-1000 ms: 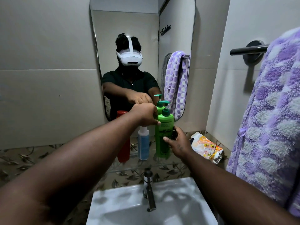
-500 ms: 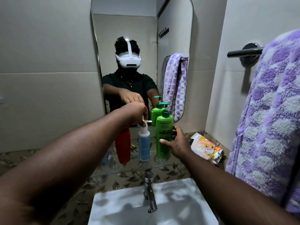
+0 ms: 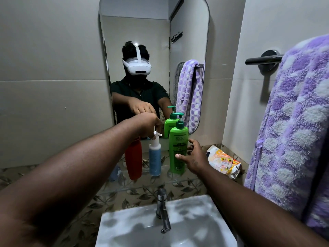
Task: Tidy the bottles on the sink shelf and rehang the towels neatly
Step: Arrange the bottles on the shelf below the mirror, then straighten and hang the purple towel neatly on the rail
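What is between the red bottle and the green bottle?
The blue bottle stands between the red bottle and the green bottle, in the head view. The left hand holds its pump.

bright green plastic pump bottle [image 3: 178, 150], teal-green on the pump head, dark print down its front. pale blue cylindrical bottle [image 3: 154, 161] wearing a white pump top. plain red plastic bottle [image 3: 133, 159], no pattern showing. fluffy checked towel [image 3: 293, 122], purple squares against white ones. crumpled plastic packet [image 3: 222, 162] in orange, yellow and white. leaf-patterned wall tiles [image 3: 135, 200], dark leaves over beige. white ceramic sink [image 3: 195, 211].
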`<act>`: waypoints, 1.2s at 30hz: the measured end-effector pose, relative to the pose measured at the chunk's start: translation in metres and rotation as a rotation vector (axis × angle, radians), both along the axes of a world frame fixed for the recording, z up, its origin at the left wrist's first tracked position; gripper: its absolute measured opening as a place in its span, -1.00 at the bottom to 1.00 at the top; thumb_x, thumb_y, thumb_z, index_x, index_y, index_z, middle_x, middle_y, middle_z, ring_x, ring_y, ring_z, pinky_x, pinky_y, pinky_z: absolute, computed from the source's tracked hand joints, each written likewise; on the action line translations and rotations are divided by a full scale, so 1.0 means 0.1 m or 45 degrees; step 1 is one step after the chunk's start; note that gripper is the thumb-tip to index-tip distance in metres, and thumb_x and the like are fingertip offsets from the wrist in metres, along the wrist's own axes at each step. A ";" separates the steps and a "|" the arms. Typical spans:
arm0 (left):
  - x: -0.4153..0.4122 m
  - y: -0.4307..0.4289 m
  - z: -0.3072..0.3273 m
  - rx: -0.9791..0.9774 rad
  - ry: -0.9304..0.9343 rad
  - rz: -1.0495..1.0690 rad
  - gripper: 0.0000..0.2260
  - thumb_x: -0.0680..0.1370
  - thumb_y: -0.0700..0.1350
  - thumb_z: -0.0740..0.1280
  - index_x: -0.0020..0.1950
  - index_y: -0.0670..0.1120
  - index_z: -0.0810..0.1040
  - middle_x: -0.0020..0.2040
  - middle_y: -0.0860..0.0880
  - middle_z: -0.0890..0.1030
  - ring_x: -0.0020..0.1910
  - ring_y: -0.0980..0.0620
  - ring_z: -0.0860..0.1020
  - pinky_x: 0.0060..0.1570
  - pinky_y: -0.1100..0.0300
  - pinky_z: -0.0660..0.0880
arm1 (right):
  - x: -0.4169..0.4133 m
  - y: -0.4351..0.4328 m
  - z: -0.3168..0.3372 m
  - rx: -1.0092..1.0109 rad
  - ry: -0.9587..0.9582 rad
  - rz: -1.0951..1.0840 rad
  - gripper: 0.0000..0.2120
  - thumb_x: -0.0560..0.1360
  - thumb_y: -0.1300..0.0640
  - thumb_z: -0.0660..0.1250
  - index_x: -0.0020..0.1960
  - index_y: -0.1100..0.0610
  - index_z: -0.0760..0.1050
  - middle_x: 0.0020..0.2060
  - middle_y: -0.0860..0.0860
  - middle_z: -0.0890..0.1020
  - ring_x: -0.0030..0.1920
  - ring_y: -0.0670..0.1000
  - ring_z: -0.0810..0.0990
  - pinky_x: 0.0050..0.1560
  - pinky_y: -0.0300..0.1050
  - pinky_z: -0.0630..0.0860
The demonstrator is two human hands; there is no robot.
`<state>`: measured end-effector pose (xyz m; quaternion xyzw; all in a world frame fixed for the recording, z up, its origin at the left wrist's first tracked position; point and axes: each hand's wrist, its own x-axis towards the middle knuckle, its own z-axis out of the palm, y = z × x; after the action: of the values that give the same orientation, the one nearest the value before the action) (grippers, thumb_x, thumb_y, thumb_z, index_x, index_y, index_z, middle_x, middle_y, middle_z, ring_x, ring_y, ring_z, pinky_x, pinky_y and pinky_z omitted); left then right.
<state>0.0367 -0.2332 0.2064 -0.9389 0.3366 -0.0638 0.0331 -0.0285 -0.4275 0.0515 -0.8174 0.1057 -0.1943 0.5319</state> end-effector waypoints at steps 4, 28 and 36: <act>0.00 -0.01 0.00 -0.035 0.014 0.004 -0.68 0.47 -0.10 0.56 0.20 -0.04 0.64 -0.07 0.04 0.55 -0.06 0.03 0.53 -0.18 0.18 0.44 | -0.01 0.01 0.00 0.000 0.009 -0.003 -0.12 0.33 0.12 0.62 0.51 0.01 0.22 0.34 0.09 0.52 0.22 0.04 0.50 0.24 0.06 0.50; -0.37 -0.23 0.01 -0.645 -0.320 -0.081 -0.13 0.39 0.62 0.08 0.35 -0.05 0.44 0.28 -0.14 0.52 0.23 -0.15 0.48 0.22 -0.07 0.46 | -0.37 -0.02 0.30 -0.271 0.026 -0.223 -0.17 0.38 0.07 0.58 0.51 -0.03 0.21 0.37 0.05 0.50 0.32 0.10 0.49 0.27 0.04 0.49; -0.92 -0.53 0.14 -0.867 -0.825 -0.784 -0.56 0.62 0.30 0.19 0.11 -0.06 0.56 -0.02 -0.08 0.59 -0.06 -0.16 0.56 -0.06 -0.01 0.46 | -1.12 0.18 0.87 -0.556 -0.284 -0.583 -0.47 0.44 0.09 0.39 0.38 0.04 0.34 0.28 0.05 0.52 0.29 0.11 0.50 0.22 0.02 0.48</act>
<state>-0.0555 -0.2861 0.2203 -0.6874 0.5282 -0.4608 -0.1901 -0.1401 -0.4097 0.1380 -0.8407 0.1838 -0.4152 0.2950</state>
